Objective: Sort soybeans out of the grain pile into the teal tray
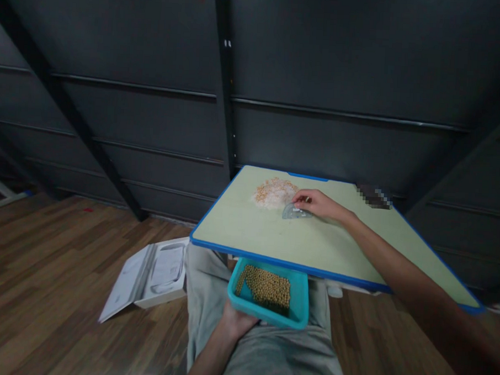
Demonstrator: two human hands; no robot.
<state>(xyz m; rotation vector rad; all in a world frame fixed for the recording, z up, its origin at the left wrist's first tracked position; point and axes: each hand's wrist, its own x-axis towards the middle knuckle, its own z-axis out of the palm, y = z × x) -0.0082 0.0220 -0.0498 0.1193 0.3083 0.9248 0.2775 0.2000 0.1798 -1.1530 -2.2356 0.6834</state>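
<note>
My left hand [238, 321] grips a turquoise plastic tray [298, 303] from below, at the table's near edge over my lap. Inside it lie many round tan beans [268, 288], which look like soybeans. On the table, my right hand [313, 203] pinches a clear semicircular protractor [294, 212] lying flat or nearly flat on the top. Just left of the protractor is a spread heap of white grains [270, 198], like rice, mixed with yellowish beans or kernels [277, 183]. The left fingers are mostly hidden under the tray.
The pale green tabletop [240, 226] has a blue rim. A blurred dark object [374, 197] lies at its far right. On the wooden floor [64, 268] to the left sits an open white box [163, 272]. Dark wall panels [153, 117] stand right behind the table.
</note>
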